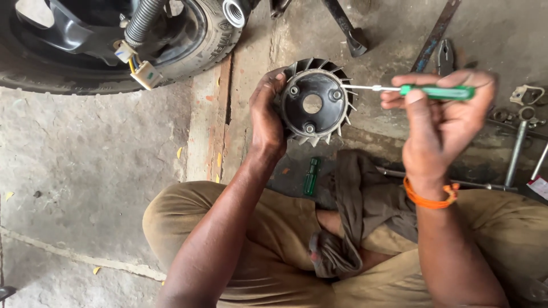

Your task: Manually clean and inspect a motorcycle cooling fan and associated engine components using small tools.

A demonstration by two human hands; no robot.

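My left hand [266,117] grips the left rim of a round black cooling fan [314,102] with vanes around its edge, a centre hole and three bolts on its face. My right hand [442,122] holds a green-handled screwdriver [436,92] level, its metal tip touching the bolt on the fan's upper right. An orange band circles my right wrist. I am crouched, with my knees below the hands.
A black tyre [188,45] with a corrugated hose and a wire connector lies at the upper left. A second green screwdriver [311,177] and a dark rag [365,199] rest on the concrete floor. Pliers [445,56], metal bars and wrenches lie at the right.
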